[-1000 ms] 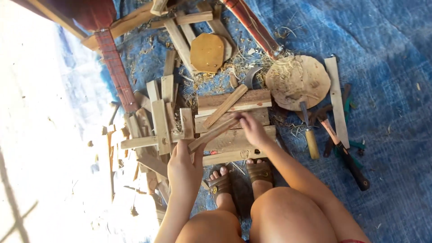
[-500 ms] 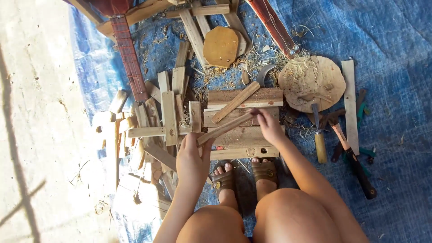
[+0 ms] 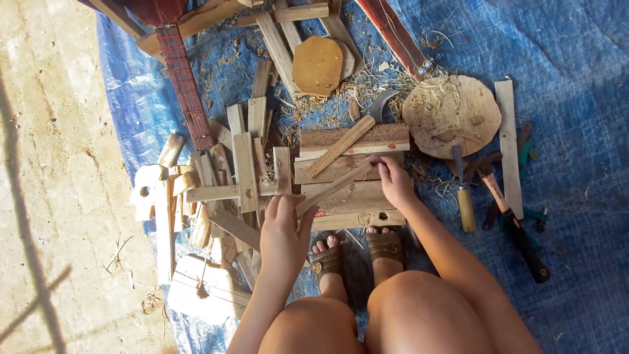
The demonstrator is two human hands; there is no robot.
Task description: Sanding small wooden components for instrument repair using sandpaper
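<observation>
A thin wooden strip [image 3: 339, 185] runs diagonally between both hands. My left hand [image 3: 285, 226] grips its lower end and my right hand [image 3: 394, 178] pinches its upper end. The strip lies over a stack of wooden planks [image 3: 354, 177] set in front of my sandalled feet [image 3: 359, 252]. A second, shorter strip [image 3: 341, 146] rests loose on the top plank, apart from both hands.
A pile of wood offcuts [image 3: 229, 177] lies to the left. A round wooden disc [image 3: 452, 115] with shavings, a chisel [image 3: 463, 193], a hammer-like tool [image 3: 508, 219] and a flat slat [image 3: 509, 144] lie right, on the blue tarp [image 3: 576, 78]. An octagonal wood piece [image 3: 317, 64] sits behind. Bare ground [image 3: 52, 196] lies left.
The view has shifted, so the whole scene sits further right in the frame. Both hands keep their grip on the thin strip over the planks, barely moving.
</observation>
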